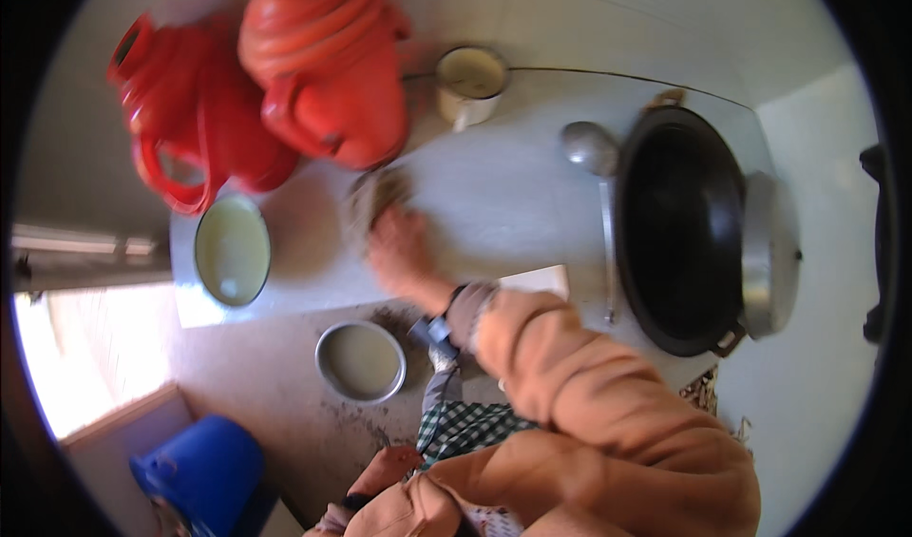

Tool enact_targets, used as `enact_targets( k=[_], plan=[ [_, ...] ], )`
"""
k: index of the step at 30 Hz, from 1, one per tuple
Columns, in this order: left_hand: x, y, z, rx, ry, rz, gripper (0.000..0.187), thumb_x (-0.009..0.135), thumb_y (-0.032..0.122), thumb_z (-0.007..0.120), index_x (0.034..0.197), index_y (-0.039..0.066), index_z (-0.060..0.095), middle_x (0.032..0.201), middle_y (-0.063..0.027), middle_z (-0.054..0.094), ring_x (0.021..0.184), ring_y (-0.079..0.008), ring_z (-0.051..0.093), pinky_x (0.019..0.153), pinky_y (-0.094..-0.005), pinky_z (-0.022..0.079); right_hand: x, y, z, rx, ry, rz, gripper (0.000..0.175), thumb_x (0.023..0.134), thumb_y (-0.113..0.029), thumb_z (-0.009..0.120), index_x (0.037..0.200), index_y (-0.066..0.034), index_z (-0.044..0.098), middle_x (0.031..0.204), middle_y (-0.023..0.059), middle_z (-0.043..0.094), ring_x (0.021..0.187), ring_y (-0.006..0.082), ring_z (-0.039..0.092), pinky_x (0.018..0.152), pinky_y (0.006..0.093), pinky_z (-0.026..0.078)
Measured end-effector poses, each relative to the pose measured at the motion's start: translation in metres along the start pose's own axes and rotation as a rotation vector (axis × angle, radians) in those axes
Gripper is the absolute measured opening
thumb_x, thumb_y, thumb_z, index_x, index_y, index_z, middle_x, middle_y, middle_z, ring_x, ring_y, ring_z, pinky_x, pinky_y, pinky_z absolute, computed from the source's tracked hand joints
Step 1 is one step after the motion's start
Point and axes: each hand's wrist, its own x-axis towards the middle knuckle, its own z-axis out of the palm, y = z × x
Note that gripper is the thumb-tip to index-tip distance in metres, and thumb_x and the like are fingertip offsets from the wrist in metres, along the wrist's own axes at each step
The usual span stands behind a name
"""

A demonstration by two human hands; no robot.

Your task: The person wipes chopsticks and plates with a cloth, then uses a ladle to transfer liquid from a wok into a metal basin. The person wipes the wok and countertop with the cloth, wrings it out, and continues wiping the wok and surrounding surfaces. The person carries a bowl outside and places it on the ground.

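My right hand (404, 250) presses a greyish-brown cloth (381, 191) against the pale blue-grey countertop (499, 209); hand and cloth are blurred. Just beyond the cloth stands a red plastic jug (335, 74) with a ribbed neck. A second red jug (214, 109) is beside it on the left. The pale green enamel bowl (232, 252) sits near the counter's left end, apart from my hand. Low by my body, my left hand (392, 462) hangs beside a green checked garment (474, 426). Its fingers are partly hidden, and I see nothing clearly held in it.
Behind the counter's middle stands a cream enamel mug (470, 84). To the right are a metal ladle (590, 148), a large black wok (680, 230) and an aluminium lid (769, 252). A round metal basin (360, 361) rests on the floor, with a blue bucket (203, 466) lower left.
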Motion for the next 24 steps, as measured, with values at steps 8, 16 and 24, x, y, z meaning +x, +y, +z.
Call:
enact_targets(
  k=[8,16,24],
  plan=[
    [0.013,0.045,-0.04,0.197,-0.096,0.031,0.015,0.085,0.015,0.065,0.092,0.001,0.068,0.078,-0.0092,0.067,0.074,-0.0124,0.061,0.067,-0.0279,0.049,-0.049,0.002,-0.07,-0.027,-0.426,-0.044,0.063,0.081,-0.029,0.061,0.138,-0.0131,0.04,0.144,0.0172,0.032,0.137,0.0308,0.025,0.108,0.0575,0.017],
    [0.062,0.079,-0.053,0.36,-0.332,0.048,0.018,0.086,0.017,0.064,0.094,0.001,0.068,0.082,-0.0068,0.068,0.076,-0.012,0.062,0.07,-0.0268,0.049,-0.156,0.103,-0.186,-0.21,-0.218,0.349,0.049,0.076,-0.018,0.062,0.121,-0.004,0.049,0.13,0.0221,0.04,0.118,0.0372,0.043,0.093,0.0511,0.036],
    [0.091,0.152,-0.014,0.597,-0.516,-0.064,0.023,0.087,0.022,0.063,0.099,0.003,0.067,0.083,-0.0026,0.069,0.074,-0.0098,0.061,0.069,-0.0253,0.048,-0.294,0.077,-0.281,0.184,0.012,0.579,0.029,0.071,-0.004,0.056,0.1,-0.0049,0.059,0.101,0.0169,0.056,0.094,0.0362,0.055,0.077,0.0428,0.047]
  ],
)
